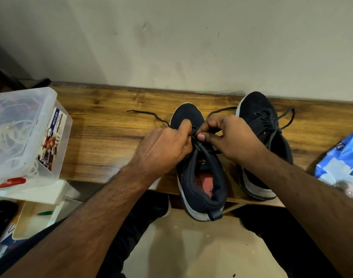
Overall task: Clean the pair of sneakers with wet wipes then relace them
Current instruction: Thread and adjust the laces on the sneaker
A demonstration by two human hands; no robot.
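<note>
Left hand (163,146): pinching the lace (197,146) at frame centre, fingers closed on it.
Right hand (230,137): gripping the same lace, thumb pressing.
Near sneaker (201,177): lying centre on the bench (103,133), heel overhanging.
Far sneaker (261,125): sitting just right, laced.
Wipes (339,163): resting at right edge.
Box (25,133): standing at left.

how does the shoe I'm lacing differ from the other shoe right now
The near sneaker is held at its lace by the left hand and right hand; the far sneaker is untouched. The near sneaker's heel overhangs the bench edge; the far sneaker sits farther back. Both are dark with white soles.
</note>
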